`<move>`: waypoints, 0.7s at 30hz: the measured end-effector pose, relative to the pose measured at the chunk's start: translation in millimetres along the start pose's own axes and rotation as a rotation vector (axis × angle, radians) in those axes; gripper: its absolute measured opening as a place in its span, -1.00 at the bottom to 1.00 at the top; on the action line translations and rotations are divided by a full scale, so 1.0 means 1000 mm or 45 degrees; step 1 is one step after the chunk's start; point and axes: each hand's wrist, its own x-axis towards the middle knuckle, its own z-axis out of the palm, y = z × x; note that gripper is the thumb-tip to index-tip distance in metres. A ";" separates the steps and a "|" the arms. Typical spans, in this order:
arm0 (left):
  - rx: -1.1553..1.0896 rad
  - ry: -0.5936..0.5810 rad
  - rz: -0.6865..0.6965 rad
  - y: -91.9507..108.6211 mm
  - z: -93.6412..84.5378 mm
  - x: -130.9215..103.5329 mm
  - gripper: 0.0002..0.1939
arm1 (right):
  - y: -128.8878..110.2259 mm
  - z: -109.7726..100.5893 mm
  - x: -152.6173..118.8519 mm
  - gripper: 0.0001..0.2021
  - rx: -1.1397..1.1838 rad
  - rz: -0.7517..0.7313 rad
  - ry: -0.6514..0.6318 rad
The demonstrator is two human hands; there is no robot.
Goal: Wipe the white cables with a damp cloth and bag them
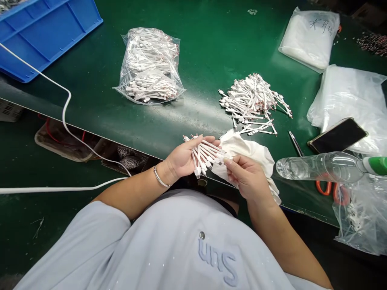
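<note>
Head view: cradling a fanned bunch of short white cables in the left hand, and pinching among the connector ends with the right hand, right at the edge of the green table, by crumpled white cloth.

On table, cable pile right of cable bag

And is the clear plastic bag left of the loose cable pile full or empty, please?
Well filled: short white cables show through most of the bag.
</note>
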 end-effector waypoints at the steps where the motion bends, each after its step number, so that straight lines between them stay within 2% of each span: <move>1: -0.005 0.019 0.008 0.000 0.001 0.000 -0.60 | -0.002 0.000 -0.001 -0.62 0.010 -0.001 0.003; 4: 0.004 0.074 0.043 0.000 0.005 0.002 -0.62 | -0.008 0.000 -0.002 -0.59 0.089 0.047 0.004; 9: 0.076 0.129 0.150 0.004 0.011 0.011 -0.63 | -0.015 0.000 0.006 -0.53 0.279 0.271 -0.068; 11: 0.135 0.137 0.190 0.007 0.011 0.016 -0.64 | -0.011 0.000 0.008 -0.57 0.171 0.149 0.052; 15: 0.185 0.130 0.224 0.010 0.008 0.023 -0.65 | -0.005 -0.002 0.005 -0.68 -0.199 -0.286 0.346; 17: 0.174 0.117 0.239 0.011 0.007 0.024 -0.64 | -0.006 -0.006 0.000 -0.69 -0.199 -0.304 0.363; 21: 0.129 0.094 0.232 0.013 0.007 0.021 -0.62 | -0.005 -0.026 -0.009 -0.66 -0.035 -0.187 0.410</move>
